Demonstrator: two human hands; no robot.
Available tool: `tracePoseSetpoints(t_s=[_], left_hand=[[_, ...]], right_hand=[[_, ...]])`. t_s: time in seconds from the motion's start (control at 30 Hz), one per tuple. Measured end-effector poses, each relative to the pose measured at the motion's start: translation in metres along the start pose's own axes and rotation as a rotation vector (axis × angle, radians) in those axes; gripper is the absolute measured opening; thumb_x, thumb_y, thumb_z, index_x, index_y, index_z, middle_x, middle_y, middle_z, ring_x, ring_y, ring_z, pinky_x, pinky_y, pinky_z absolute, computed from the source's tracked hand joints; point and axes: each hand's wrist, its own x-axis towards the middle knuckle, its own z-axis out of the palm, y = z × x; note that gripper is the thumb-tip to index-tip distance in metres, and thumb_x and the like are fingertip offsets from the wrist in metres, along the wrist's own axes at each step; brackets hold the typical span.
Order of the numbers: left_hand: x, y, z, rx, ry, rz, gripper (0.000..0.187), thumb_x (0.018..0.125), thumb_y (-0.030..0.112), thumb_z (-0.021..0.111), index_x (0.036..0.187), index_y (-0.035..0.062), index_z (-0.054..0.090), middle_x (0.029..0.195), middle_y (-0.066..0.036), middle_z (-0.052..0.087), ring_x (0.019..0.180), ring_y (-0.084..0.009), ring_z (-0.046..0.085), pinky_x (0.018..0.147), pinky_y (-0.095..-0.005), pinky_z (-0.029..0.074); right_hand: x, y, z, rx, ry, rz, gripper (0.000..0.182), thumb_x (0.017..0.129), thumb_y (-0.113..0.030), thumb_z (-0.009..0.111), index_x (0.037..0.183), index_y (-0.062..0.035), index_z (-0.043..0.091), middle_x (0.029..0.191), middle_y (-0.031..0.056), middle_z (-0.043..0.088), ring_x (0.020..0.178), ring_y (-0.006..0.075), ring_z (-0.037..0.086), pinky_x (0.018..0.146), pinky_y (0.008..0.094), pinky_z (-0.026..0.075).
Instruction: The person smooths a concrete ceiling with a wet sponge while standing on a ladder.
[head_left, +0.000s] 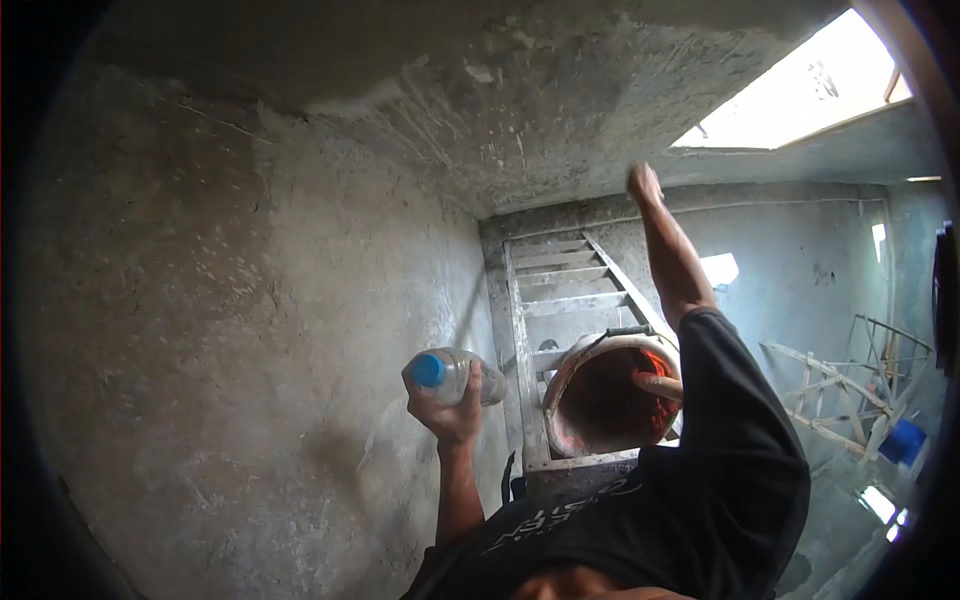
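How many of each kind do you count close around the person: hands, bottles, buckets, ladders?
Left hand and right hand: 2
Bottle: 1
Bucket: 1
Ladder: 1
Total: 5

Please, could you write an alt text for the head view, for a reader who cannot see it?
A person's left hand holds a clear bottle with a blue cap; the right hand is stretched out. A bucket, streaked orange inside, shows in front of a ladder beside a rough grey wall.
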Motion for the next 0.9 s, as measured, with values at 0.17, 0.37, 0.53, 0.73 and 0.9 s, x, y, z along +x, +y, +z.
tracePoseSetpoints(t_s=[0.17,0.37,0.53,0.73,0.9], left_hand=[[0.001,-0.012,0.005,-0.062,0.045,0.155,0.046,0.072,0.023,0.08,0.101,-0.0018,0.054,0.088,-0.01,0.062,0.078,-0.0204,0.061,0.073,-0.034,0.051],[0.008,-0.006,0.018,-0.084,0.008,0.184,0.044,0.074,0.024,0.079,0.1,-0.0011,0.054,0.088,-0.01,0.061,0.077,-0.0202,0.061,0.071,-0.0343,0.051],[0.008,-0.004,0.019,-0.097,0.005,0.194,0.043,0.074,0.022,0.079,0.101,-0.0011,0.054,0.089,-0.01,0.061,0.077,-0.0205,0.061,0.072,-0.0344,0.051],[0.008,-0.009,0.016,-0.099,-0.008,0.181,0.042,0.074,0.021,0.079,0.101,-0.0012,0.054,0.088,-0.009,0.061,0.077,-0.0203,0.061,0.072,-0.0344,0.051],[0.013,-0.007,0.014,-0.09,0.007,0.191,0.043,0.073,0.021,0.079,0.1,-0.001,0.054,0.087,-0.01,0.062,0.077,-0.0208,0.062,0.072,-0.0347,0.051]], right_hand=[[-0.025,0.045,-0.003,0.172,0.421,0.168,0.037,0.082,-0.03,0.061,0.111,-0.0073,0.067,0.098,0.0229,0.067,0.092,0.0323,0.067,0.085,0.039,0.05],[-0.029,-0.138,-0.049,0.915,0.639,-0.617,0.028,0.089,-0.025,0.063,0.107,-0.0043,0.069,0.095,0.0075,0.07,0.085,0.0089,0.064,0.079,0.0227,0.051],[-0.044,-0.275,-0.057,0.606,1.037,-0.871,0.032,0.087,-0.005,0.056,0.118,-0.0099,0.064,0.115,0.013,0.065,0.104,0.0208,0.064,0.09,0.0311,0.05],[0.001,-0.306,-0.017,0.31,1.388,-1.249,0.042,0.079,0.013,0.053,0.116,-0.0049,0.063,0.121,0.0144,0.061,0.115,0.028,0.058,0.098,0.0355,0.047],[-0.009,-0.264,0.032,0.244,0.89,-1.326,0.038,0.085,0.011,0.051,0.119,-0.0029,0.062,0.119,0.0143,0.062,0.113,0.025,0.059,0.094,0.0328,0.05]])
